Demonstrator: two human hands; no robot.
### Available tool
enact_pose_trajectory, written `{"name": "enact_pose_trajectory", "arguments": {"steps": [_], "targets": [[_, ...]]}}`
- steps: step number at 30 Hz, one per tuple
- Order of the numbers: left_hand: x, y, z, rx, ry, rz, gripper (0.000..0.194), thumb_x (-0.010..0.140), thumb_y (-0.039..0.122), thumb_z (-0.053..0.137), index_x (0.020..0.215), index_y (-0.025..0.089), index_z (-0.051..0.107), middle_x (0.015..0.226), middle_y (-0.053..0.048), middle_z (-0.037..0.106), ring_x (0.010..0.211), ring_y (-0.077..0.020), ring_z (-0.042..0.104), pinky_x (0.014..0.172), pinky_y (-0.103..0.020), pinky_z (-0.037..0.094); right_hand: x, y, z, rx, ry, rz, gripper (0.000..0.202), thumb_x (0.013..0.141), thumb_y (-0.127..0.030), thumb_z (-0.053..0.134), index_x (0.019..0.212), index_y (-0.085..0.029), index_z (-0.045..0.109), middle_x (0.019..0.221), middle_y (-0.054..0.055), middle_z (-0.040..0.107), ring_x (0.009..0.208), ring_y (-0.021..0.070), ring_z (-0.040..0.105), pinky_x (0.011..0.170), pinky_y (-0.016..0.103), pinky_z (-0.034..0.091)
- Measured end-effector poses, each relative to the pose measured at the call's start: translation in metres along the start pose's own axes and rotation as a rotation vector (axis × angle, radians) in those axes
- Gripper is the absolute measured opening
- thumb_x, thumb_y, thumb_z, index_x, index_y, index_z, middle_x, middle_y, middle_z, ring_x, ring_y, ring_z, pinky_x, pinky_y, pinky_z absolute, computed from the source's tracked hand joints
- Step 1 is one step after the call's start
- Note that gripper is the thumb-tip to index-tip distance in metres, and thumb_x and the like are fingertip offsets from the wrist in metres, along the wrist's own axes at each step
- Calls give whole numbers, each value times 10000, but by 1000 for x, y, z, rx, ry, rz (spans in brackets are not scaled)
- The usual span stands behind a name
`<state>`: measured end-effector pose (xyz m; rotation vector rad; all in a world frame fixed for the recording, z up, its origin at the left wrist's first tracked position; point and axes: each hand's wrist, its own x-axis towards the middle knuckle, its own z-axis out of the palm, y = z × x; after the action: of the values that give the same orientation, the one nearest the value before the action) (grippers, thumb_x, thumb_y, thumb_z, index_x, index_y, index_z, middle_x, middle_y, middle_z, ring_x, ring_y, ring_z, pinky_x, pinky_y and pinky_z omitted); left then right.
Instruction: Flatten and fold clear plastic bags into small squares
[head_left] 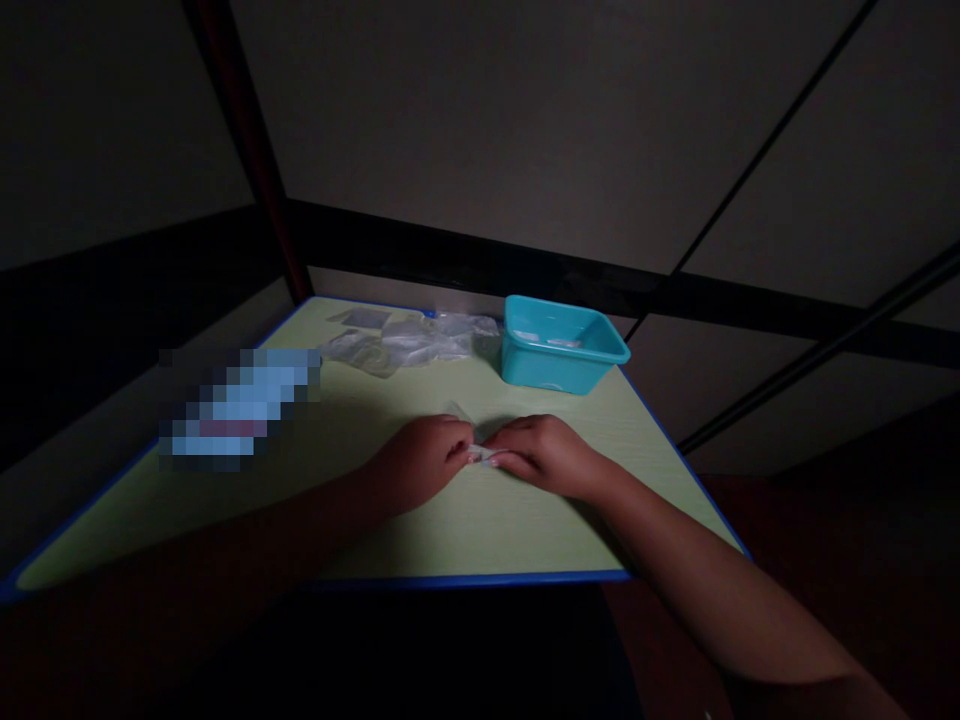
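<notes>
Over the middle of the table, my left hand [431, 455] and my right hand [544, 452] come close together, fingers pinched. Between their fingertips is a small clear plastic bag [480, 454], most of it covered by the fingers. A see-through corner of it seems to stick up behind my left hand. What is inside the bag, if anything, is too small to make out. Beyond my hands lie several flat clear plastic bags [420, 340], loosely overlapping.
A turquoise plastic basket [559, 365] stands at the back right, with small pale pieces inside. A blurred-out light blue item [244, 405] lies at the left edge. The pale green table [480, 545] has a blue rim, with dark cabinet panels [487, 130] behind it.
</notes>
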<state>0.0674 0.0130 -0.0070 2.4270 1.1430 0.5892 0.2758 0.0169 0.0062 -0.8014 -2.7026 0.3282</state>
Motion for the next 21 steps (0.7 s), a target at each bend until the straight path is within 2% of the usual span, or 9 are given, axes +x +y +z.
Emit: {"name": "enact_pose_trajectory", "arguments": {"steps": [5,13,17,21], "targets": [[0,2,-9,-11,17,-29,145,779,160,553,635,161,557,622,19,511,607,-126,472,558,-232,279,3,9,-4,206,83,-16,269,848,-325,618,1050,-147,619,973,109,656,945,202,593,832,309,452],[1,-1,-12,-72,-4,-65,144,777,195,584,638,158,578,600,28,515,588,-121,476,554,-229,271,7,20,7,246,131,32,119,846,-165,560,919,-142,651,893,94,666,842,183,616,757,299,477],[-2,4,-11,-57,-18,-57,103,765,187,616,668,156,602,653,12,553,634,-133,505,577,-228,298,7,20,9,228,176,47,211,792,-111,596,994,-151,640,1015,115,657,971,200,604,842,332,473],[-4,6,-9,-34,-26,-43,63,751,188,650,706,156,620,707,-5,586,672,-148,526,602,-237,322,7,19,10,241,186,55,264,775,-80,598,1027,-153,628,1049,120,649,1000,199,599,870,343,471]]}}
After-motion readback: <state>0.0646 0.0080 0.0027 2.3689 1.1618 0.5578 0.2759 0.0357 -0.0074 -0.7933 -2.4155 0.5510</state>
